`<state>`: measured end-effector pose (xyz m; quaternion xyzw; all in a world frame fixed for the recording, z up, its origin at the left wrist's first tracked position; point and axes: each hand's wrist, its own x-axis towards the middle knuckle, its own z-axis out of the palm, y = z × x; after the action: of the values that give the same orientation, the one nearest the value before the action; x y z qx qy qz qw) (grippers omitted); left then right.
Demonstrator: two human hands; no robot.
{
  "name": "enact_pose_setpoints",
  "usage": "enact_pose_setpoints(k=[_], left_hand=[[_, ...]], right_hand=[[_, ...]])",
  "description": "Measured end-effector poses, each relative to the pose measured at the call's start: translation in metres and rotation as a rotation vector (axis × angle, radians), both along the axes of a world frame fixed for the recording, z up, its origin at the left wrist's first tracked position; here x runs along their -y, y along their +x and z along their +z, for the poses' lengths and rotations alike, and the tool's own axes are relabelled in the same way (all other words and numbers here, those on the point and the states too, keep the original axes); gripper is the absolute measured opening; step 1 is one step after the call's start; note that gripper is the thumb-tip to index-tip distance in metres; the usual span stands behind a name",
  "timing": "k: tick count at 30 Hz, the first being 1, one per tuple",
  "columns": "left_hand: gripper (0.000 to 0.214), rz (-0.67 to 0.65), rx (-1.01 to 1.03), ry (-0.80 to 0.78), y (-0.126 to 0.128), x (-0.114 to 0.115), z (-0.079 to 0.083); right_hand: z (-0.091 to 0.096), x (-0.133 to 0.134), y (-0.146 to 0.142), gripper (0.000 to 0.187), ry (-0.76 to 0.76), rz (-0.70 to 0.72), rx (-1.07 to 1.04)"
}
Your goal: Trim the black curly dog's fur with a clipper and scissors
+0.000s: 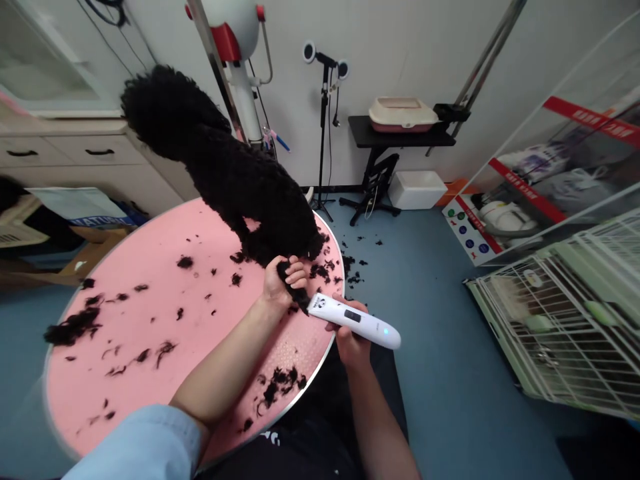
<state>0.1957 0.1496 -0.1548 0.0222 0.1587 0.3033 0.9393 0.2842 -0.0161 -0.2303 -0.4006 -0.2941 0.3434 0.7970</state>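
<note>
While the black dog (230,167) stands on the pink table (150,387), hands busy!
The left hand (277,283) clamps its paw (296,291) at the table edge; the right hand's (350,343) grip wraps the white clipper (356,321), blade on paw.

Black curly dog (225,167), pink round table (150,347) flecked with black fur clippings (73,327), white clipper (355,321), blue floor (440,347)

A pet grooming salon: a black curly dog (225,160) stands on a round pink grooming table (150,253) strewn with clipped fur (73,327), a stand dryer (240,27) behind it, wire cages (565,333) to its right.
</note>
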Motion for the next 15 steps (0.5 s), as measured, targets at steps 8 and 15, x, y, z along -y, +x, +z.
enact_pose_setpoints(k=[8, 15], left_hand=[[0.012, 0.028, -0.072, -0.016, 0.008, 0.001, -0.001], [0.012, 0.014, -0.06, -0.022, 0.009, 0.002, -0.002]], right_hand=[[0.013, 0.001, -0.033, 0.042, -0.087, -0.167, -0.124], [0.028, 0.0, -0.052, 0.04, -0.169, -0.275, 0.112]])
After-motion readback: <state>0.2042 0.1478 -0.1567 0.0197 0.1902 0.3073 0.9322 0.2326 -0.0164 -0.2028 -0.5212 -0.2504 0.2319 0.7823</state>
